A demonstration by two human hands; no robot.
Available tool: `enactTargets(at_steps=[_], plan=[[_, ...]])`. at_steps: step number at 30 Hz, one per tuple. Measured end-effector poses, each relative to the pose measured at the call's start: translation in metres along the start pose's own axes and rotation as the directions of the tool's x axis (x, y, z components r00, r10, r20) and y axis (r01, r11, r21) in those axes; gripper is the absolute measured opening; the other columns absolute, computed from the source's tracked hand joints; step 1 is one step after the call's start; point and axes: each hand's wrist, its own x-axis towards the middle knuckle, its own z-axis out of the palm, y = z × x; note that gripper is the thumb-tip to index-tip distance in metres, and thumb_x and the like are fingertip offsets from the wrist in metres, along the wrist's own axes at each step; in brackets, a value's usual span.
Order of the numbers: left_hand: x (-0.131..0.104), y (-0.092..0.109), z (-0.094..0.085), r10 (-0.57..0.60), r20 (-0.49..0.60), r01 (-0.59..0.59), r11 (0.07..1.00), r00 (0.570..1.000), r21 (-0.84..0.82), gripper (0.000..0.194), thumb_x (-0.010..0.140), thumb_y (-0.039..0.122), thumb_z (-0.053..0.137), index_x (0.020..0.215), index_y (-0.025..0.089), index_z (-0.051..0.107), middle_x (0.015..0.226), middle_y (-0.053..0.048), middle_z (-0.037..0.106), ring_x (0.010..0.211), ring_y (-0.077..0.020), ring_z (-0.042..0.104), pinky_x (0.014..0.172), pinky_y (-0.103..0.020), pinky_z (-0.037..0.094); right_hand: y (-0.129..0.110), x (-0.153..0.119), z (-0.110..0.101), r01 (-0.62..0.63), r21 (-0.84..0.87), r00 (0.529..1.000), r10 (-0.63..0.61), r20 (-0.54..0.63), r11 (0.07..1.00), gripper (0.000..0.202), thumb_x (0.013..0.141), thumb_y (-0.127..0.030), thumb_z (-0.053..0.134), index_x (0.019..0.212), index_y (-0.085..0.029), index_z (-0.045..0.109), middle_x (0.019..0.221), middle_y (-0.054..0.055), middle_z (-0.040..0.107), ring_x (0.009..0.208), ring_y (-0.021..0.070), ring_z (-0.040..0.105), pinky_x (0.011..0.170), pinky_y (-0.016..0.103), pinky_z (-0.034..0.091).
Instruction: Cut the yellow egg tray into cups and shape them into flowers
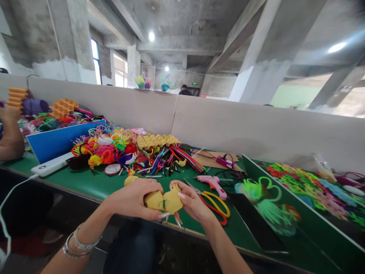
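Observation:
A yellow egg-carton piece (172,201) is held over the front edge of the green table. My left hand (137,199) is closed around its left cup, and my right hand (194,199) pinches its right cup between thumb and fingers. A narrow gap shows between the two cups, and I cannot tell whether they are fully joined. Just beyond my left hand lies another small yellow carton piece (130,178). Scissors (215,203) with red and yellow handles and a pink glue gun (212,183) lie close to my right hand.
Behind my hands are a yellow egg tray (157,141), heaped pipe cleaners (162,161) and colourful crafts (105,148). A blue divider (65,140) and white power strip (54,164) stand left. A dark tablet-like panel (256,222) and green crafts (269,205) lie right. Another person's arm (11,133) shows far left.

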Motion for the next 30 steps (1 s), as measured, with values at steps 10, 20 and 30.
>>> enactTargets(at_steps=[10, 20, 30], plan=[[-0.003, 0.013, -0.005, 0.248, -0.017, -0.248, 0.962, 0.969, -0.117, 0.027, 0.064, 0.040, 0.059, 0.075, 0.017, 0.050, 0.067, 0.000, 0.051, 0.061, -0.0110, 0.044, 0.059, -0.022, 0.036, -0.004, 0.002, 0.016, 0.000, 0.120, 0.997, -0.010, 0.077, 0.993, 0.040, 0.058, -0.042, 0.072, 0.080, -0.015, 0.053, 0.066, -0.004, 0.046, 0.050, 0.0025, 0.042, 0.045, 0.011, 0.034], [-0.037, 0.027, -0.017, 0.378, -0.114, -0.382, 0.776, 0.919, -0.501, 0.025, 0.064, 0.044, 0.054, 0.059, 0.021, 0.044, 0.049, -0.001, 0.051, 0.051, -0.0136, 0.048, 0.052, -0.025, 0.040, -0.015, -0.026, 0.032, 0.124, 0.134, 0.990, -0.114, -0.085, 0.983, 0.044, 0.058, -0.059, 0.064, 0.076, -0.022, 0.046, 0.047, -0.009, 0.037, 0.035, 0.0039, 0.031, 0.035, 0.015, 0.026], [-0.021, 0.024, -0.011, 0.028, -0.002, -0.028, 0.991, 1.000, -0.129, 0.031, 0.062, 0.035, 0.060, 0.087, 0.020, 0.053, 0.075, 0.001, 0.060, 0.063, -0.0110, 0.052, 0.058, -0.020, 0.039, -0.032, 0.051, -0.052, 0.049, -0.573, 0.723, -0.425, -0.545, 0.818, 0.053, 0.072, -0.049, 0.055, 0.115, -0.023, 0.038, 0.097, 0.005, 0.060, 0.071, 0.0155, 0.060, 0.069, 0.033, 0.051]])
